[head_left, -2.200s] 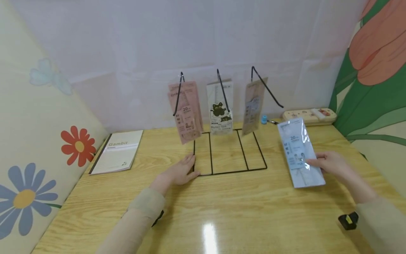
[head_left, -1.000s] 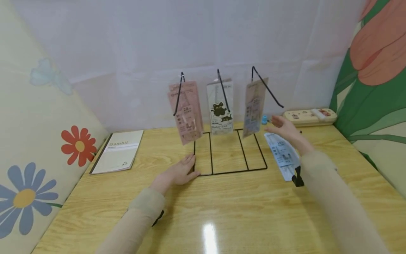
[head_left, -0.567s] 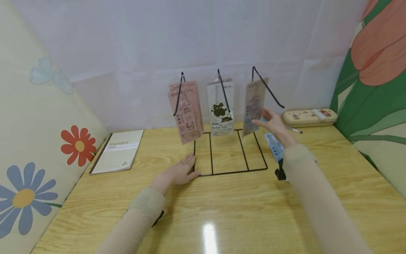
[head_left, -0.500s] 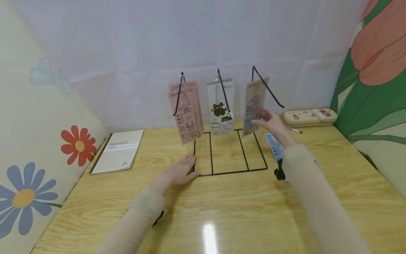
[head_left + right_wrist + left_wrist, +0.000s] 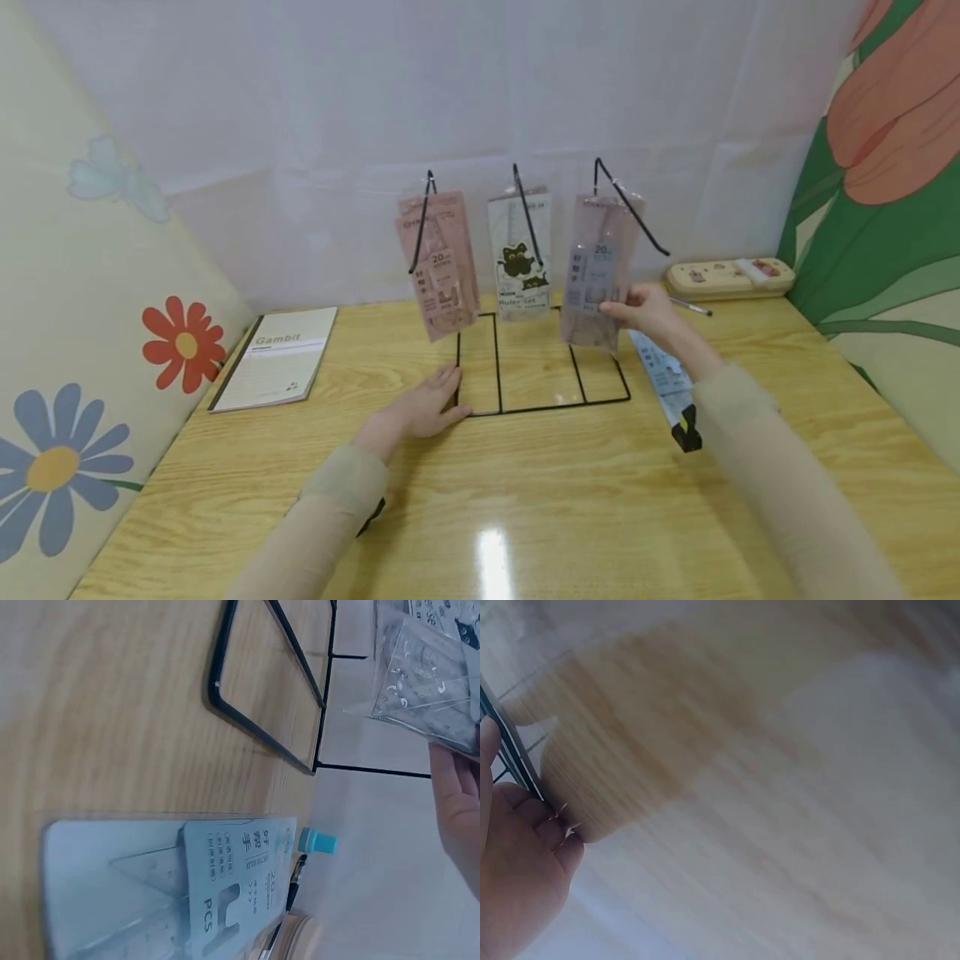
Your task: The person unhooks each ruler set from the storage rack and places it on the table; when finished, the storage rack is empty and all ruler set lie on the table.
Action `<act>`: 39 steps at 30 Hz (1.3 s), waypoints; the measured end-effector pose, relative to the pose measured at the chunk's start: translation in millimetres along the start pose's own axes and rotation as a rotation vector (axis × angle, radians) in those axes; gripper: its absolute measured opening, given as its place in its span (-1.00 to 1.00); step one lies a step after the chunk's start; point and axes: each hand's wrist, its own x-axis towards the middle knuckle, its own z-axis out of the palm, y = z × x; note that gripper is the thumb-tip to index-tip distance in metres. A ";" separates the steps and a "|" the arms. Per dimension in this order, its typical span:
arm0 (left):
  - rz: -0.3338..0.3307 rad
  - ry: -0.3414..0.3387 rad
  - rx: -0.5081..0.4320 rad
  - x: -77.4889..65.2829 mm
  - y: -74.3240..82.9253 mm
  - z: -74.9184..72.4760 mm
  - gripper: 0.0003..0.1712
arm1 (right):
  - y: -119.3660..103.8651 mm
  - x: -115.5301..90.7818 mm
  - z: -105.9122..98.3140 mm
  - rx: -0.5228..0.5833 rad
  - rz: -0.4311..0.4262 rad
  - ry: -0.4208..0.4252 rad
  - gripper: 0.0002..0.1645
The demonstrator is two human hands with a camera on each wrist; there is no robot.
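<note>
My right hand (image 5: 652,317) pinches the lower right edge of a pinkish ruler-set pack (image 5: 600,229), its thumb on the front. This pack still hangs at the right hook (image 5: 633,212) of a black wire rack (image 5: 551,407). In the right wrist view the hand (image 5: 457,810) is at the edge, touching the clear wrapper (image 5: 427,682). My left hand (image 5: 423,404) rests at the front left corner of the rack's base, fingers on the left bar; the left wrist view shows that hand (image 5: 525,877) beside the wire. A blue ruler-set pack (image 5: 660,367) lies on the table, partly under my right forearm.
Pink ruler-set packs (image 5: 442,283) hang on the left hook, a white cat-print one (image 5: 521,250) on the middle hook. Behind the blue pack are a cream pencil case (image 5: 720,279) and a pen (image 5: 692,307). A Gambit notebook (image 5: 277,358) lies at left.
My right hand has laid the blue pack on the table, moved left and taken hold of the hanging right-hand pack, which now faces forward and sits lower. The left hand has stayed put.
</note>
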 end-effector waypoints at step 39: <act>-0.019 -0.004 0.005 -1.7 1.8 -2.0 -0.15 | 47.1 -173.9 -124.4 -0.061 -0.141 0.197 -0.65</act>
